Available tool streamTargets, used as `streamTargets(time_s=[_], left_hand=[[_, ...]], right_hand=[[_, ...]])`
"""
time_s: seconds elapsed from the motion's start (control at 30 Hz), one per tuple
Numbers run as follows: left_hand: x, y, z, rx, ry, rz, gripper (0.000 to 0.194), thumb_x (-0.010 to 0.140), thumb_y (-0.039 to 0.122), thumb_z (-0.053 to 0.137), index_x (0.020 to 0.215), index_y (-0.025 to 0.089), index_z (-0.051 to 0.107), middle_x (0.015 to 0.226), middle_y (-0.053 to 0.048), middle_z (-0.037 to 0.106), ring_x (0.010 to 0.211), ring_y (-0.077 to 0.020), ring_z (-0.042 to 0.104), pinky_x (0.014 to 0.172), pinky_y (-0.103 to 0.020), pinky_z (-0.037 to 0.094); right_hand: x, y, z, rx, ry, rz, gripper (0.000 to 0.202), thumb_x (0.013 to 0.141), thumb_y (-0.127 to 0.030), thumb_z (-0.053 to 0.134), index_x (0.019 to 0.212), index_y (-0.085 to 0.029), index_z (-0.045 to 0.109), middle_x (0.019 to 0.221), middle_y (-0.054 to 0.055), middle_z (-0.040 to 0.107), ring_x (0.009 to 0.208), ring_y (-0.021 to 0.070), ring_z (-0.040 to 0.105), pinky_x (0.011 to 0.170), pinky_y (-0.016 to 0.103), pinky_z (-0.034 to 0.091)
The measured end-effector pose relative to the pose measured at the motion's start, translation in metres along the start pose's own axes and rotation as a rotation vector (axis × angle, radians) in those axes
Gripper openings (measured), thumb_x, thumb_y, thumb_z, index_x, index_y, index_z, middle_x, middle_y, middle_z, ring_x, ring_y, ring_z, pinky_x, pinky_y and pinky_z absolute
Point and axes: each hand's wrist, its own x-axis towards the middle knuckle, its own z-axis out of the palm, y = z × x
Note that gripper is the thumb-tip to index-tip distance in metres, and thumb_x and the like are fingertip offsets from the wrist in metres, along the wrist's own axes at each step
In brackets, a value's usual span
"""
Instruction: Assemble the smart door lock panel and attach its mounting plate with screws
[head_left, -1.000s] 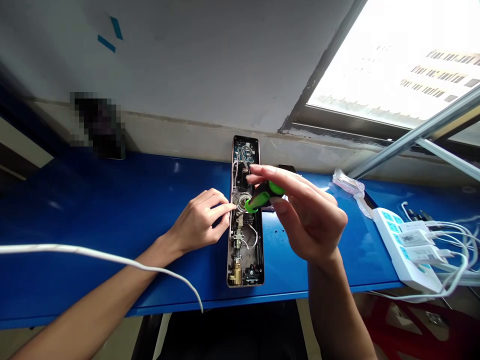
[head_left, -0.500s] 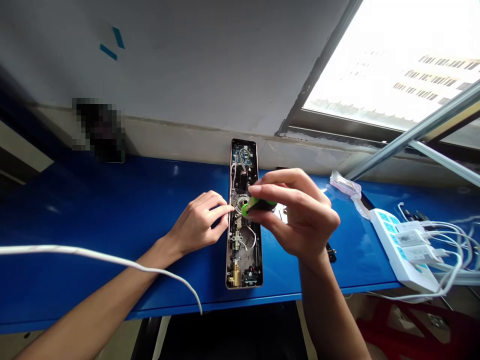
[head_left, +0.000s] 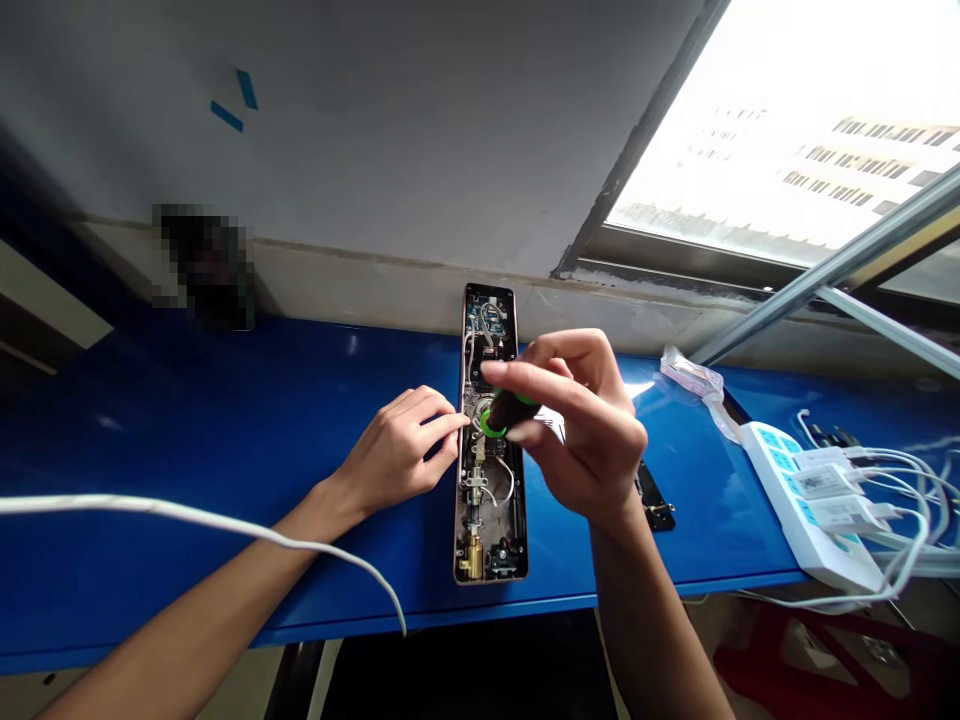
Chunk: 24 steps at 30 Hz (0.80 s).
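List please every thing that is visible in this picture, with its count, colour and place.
lock body: one, metal case lying open, middle of the bench
screwdriver: one, green and black handle, over the lock body
bench: one, blue, along the wall
power strip: one, white, right end of the bench, with white chargers plugged in
plastic bag: one, clear, left of the power strip
black part: one, on the bench right of the lock body
cable: one, white, crossing the left forearm
window: one, bright, upper right
left hand: fingertips on the lock body's left edge
right hand: gripping the screwdriver
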Motion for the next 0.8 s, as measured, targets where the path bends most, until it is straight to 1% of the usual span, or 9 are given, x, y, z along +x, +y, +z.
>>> streamTargets(time_s=[0.07, 0.13, 0.2, 0.3, 0.37, 0.5, 0.6, 0.7, 0.8], left_hand=[[-0.0005, -0.0005, 0.0009, -0.004, -0.007, -0.007, 0.016, 0.095, 0.011, 0.059, 0.103, 0.015, 0.072, 0.096, -0.009, 0.071, 0.092, -0.0239, 0.065, 0.081, -0.039, 0.055], [-0.0007, -0.0002, 0.0015, -0.002, -0.005, -0.003, 0.016, 0.096, 0.011, 0.059, 0.104, 0.015, 0.072, 0.097, -0.009, 0.071, 0.093, -0.0242, 0.066, 0.083, -0.040, 0.056], [-0.0006, 0.0006, 0.0017, 0.000, 0.007, 0.003, 0.016, 0.096, 0.012, 0.059, 0.104, 0.015, 0.072, 0.096, -0.009, 0.071, 0.092, -0.0241, 0.065, 0.081, -0.040, 0.056], [-0.0003, 0.0017, 0.0013, -0.010, 0.012, 0.000, 0.014, 0.095, 0.013, 0.061, 0.104, 0.016, 0.071, 0.095, -0.008, 0.071, 0.089, -0.0234, 0.065, 0.077, -0.038, 0.055], [-0.0003, 0.0019, 0.0011, -0.010, 0.000, -0.006, 0.013, 0.095, 0.013, 0.061, 0.103, 0.016, 0.071, 0.094, -0.008, 0.071, 0.089, -0.0231, 0.064, 0.078, -0.038, 0.055], [-0.0004, 0.0020, 0.0020, 0.004, -0.009, -0.005, 0.016, 0.096, 0.010, 0.058, 0.103, 0.016, 0.072, 0.095, -0.008, 0.071, 0.090, -0.0234, 0.063, 0.080, -0.040, 0.055], [-0.0001, 0.0024, 0.0028, -0.004, 0.008, 0.006, 0.017, 0.096, 0.011, 0.059, 0.107, 0.014, 0.071, 0.097, -0.009, 0.071, 0.092, -0.0246, 0.065, 0.080, -0.041, 0.056], [0.0003, 0.0028, 0.0028, -0.034, 0.016, -0.007, 0.017, 0.095, 0.011, 0.061, 0.109, 0.013, 0.070, 0.097, -0.010, 0.070, 0.093, -0.0253, 0.066, 0.079, -0.041, 0.058], [0.0003, 0.0026, 0.0025, -0.018, 0.019, -0.004, 0.015, 0.095, 0.011, 0.062, 0.107, 0.015, 0.070, 0.095, -0.008, 0.070, 0.093, -0.0254, 0.067, 0.080, -0.041, 0.058]], right_hand=[[0.0011, -0.0013, -0.0007, 0.058, -0.060, 0.030, 0.043, 0.104, -0.015, 0.051, 0.143, -0.028, 0.064, 0.135, 0.011, 0.064, 0.115, 0.0232, 0.069, 0.091, 0.043, 0.064], [0.0020, -0.0013, -0.0014, 0.104, -0.078, 0.022, 0.047, 0.103, -0.010, 0.050, 0.145, -0.028, 0.062, 0.135, 0.010, 0.068, 0.117, 0.0228, 0.070, 0.095, 0.044, 0.064], [0.0019, 0.0000, -0.0015, 0.089, -0.039, 0.000, 0.043, 0.097, -0.014, 0.067, 0.137, -0.031, 0.069, 0.118, 0.007, 0.072, 0.101, 0.0200, 0.072, 0.083, 0.038, 0.066], [0.0002, 0.0012, -0.0005, -0.029, 0.040, 0.000, 0.036, 0.085, -0.028, 0.086, 0.120, -0.033, 0.078, 0.098, 0.003, 0.064, 0.086, 0.0178, 0.067, 0.066, 0.032, 0.063], [-0.0006, -0.0005, 0.0003, -0.058, 0.036, 0.019, 0.034, 0.092, -0.031, 0.078, 0.126, -0.032, 0.076, 0.105, 0.006, 0.063, 0.093, 0.0195, 0.067, 0.071, 0.035, 0.063], [0.0006, -0.0063, 0.0012, 0.066, -0.069, 0.033, 0.047, 0.104, -0.011, 0.049, 0.147, -0.026, 0.060, 0.136, 0.011, 0.067, 0.119, 0.0221, 0.068, 0.097, 0.043, 0.063], [0.0019, -0.0072, 0.0024, 0.020, -0.013, 0.002, 0.040, 0.098, -0.013, 0.067, 0.134, -0.029, 0.070, 0.115, 0.006, 0.073, 0.102, 0.0183, 0.072, 0.087, 0.036, 0.065], [0.0020, -0.0064, 0.0037, -0.090, 0.065, 0.006, 0.030, 0.089, -0.026, 0.082, 0.118, -0.029, 0.078, 0.096, 0.002, 0.063, 0.081, 0.0141, 0.066, 0.071, 0.030, 0.064], [0.0016, -0.0078, 0.0029, -0.142, 0.019, 0.021, 0.035, 0.095, -0.023, 0.073, 0.130, -0.030, 0.073, 0.109, 0.006, 0.064, 0.092, 0.0168, 0.068, 0.079, 0.034, 0.066]])
